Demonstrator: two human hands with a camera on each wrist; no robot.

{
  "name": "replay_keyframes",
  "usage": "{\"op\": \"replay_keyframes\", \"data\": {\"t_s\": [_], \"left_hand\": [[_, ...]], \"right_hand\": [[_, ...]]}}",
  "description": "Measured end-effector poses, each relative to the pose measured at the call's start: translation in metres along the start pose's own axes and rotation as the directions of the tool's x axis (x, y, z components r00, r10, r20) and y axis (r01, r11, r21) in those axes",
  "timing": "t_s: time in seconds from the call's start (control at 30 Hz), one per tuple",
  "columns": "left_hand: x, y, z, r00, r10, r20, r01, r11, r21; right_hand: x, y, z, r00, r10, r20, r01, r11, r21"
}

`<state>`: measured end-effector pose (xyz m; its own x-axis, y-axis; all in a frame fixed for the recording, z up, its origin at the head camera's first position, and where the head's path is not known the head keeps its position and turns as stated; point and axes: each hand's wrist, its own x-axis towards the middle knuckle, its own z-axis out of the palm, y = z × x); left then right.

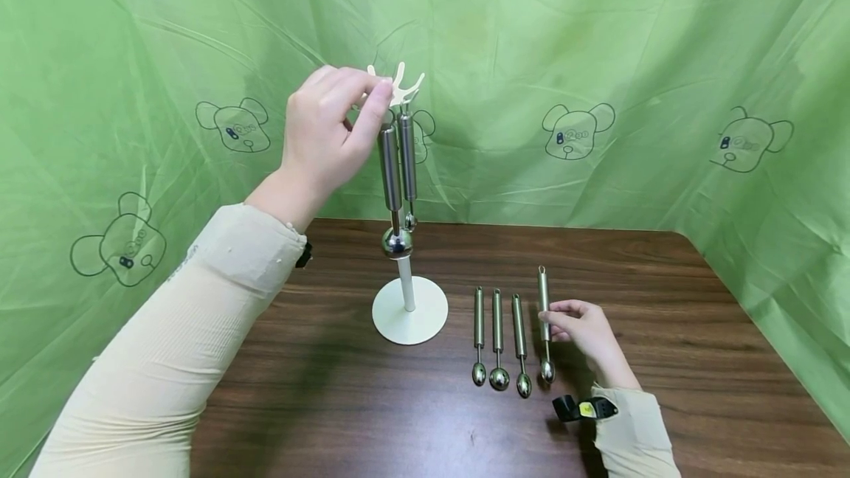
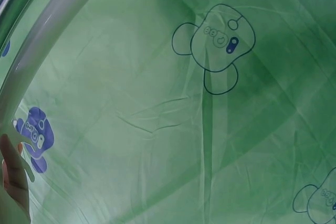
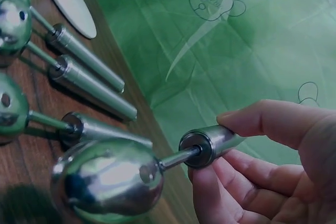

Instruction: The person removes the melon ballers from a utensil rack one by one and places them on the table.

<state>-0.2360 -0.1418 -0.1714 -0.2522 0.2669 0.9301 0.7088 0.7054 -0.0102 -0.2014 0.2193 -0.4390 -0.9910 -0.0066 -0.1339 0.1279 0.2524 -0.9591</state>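
A white stand (image 1: 408, 286) with a round base and curved hooks (image 1: 401, 87) on top stands mid-table in the head view. From it hang a larger melon baller (image 1: 390, 172) and a smaller melon baller (image 1: 408, 161). My left hand (image 1: 332, 116) is up at the hooks, thumb and forefinger pinching the stand's top; the exact contact is partly hidden. At the right, my right hand (image 1: 584, 334) pinches a melon baller (image 3: 110, 177) by its handle between thumb and fingers, scoop end toward me.
Beside the held one, several more melon ballers (image 1: 498, 323) lie in a row on the dark wooden table (image 1: 319, 404), handles pointing away. A green curtain (image 1: 478, 35) with mouse-face drawings hangs behind and on both sides.
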Motion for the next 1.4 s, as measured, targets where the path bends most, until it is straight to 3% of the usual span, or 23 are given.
{"op": "replay_keyframes", "data": {"t_s": [0.73,1.07,1.4], "left_hand": [[0.0,-0.001,0.0,1.0,-0.011,0.002,0.011,1.0,-0.005],[0.0,0.0,0.001,1.0,-0.014,0.004,0.014,1.0,-0.005],[0.001,0.0,0.001,1.0,-0.014,0.0,0.014,1.0,-0.01]], "right_hand": [[0.007,0.019,0.005,0.994,0.108,0.028,-0.106,0.992,-0.072],[0.009,0.022,0.005,0.993,0.113,0.024,-0.11,0.988,-0.108],[0.01,0.025,0.009,0.994,0.109,-0.01,-0.108,0.971,-0.211]]}}
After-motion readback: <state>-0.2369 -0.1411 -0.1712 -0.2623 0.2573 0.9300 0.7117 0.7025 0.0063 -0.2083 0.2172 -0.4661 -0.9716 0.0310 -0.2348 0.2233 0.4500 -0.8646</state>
